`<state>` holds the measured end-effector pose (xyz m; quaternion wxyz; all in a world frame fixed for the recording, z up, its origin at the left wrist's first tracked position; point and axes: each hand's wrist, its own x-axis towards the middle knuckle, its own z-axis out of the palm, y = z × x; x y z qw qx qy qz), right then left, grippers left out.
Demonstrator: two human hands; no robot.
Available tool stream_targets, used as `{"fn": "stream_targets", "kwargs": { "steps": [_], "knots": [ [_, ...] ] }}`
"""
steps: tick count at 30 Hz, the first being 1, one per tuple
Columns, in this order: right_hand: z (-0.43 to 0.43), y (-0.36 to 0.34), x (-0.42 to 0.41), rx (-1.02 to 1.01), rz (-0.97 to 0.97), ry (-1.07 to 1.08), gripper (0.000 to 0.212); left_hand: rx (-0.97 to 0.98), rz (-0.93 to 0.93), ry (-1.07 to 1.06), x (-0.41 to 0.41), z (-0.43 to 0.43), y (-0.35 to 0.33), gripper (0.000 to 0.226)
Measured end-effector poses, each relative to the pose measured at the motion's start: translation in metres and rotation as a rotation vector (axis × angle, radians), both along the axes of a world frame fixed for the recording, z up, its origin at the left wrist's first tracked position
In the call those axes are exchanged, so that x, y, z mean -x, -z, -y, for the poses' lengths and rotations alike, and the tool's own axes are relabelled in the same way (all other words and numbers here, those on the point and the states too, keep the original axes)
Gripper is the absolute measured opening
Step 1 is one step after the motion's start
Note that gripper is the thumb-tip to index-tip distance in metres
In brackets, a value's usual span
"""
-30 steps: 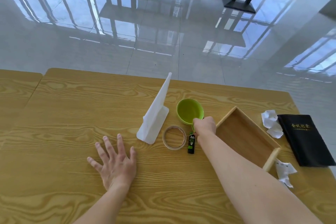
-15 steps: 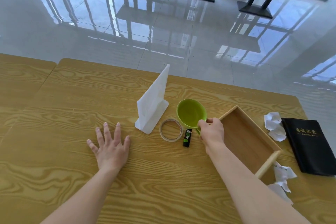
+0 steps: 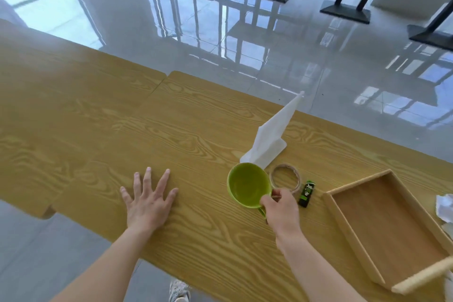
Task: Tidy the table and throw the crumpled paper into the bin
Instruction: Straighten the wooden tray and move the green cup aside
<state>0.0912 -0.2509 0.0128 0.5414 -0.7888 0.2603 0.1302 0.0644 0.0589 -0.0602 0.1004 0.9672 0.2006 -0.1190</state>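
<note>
Head view: a yellow wood-grain surface [image 3: 196, 130] carries a shallow wooden tray [image 3: 382, 235] at the right and an upright white folded stand [image 3: 269, 140]. The left grip [image 3: 149, 203] lies flat on the surface, fingers spread. The right grip [image 3: 282, 211] pinches the handle of a tilted round green cup [image 3: 247, 186], just beside a brown tape ring [image 3: 296, 174]. Crumpled white paper [image 3: 445, 206] lies beyond the tray; a black glue stick [image 3: 306, 193] lies beside the ring.

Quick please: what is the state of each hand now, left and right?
Left hand: open, fingers spread flat on the light wooden table.
Right hand: closed on the handle of the round green cup.
</note>
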Motion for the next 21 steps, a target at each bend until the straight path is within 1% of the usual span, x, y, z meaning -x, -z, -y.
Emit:
{"fn": "stream_targets", "kwargs": {
  "steps": [5,10,16,21],
  "knots": [
    [-0.068,0.006,-0.008,0.07,0.006,-0.119,0.012,0.0,0.003,-0.063,0.0,-0.056,0.006,0.065],
    [-0.134,0.014,-0.013,0.067,0.027,-0.186,0.014,-0.007,0.046,-0.081,0.007,-0.106,0.01,0.063],
    [-0.202,0.022,-0.019,0.088,0.052,-0.214,0.016,-0.032,0.12,-0.071,0.011,-0.113,0.017,0.063],
    [-0.235,0.026,-0.022,0.041,0.035,-0.148,0.017,-0.023,0.166,-0.077,0.011,-0.113,0.017,0.059]
  ]
}}
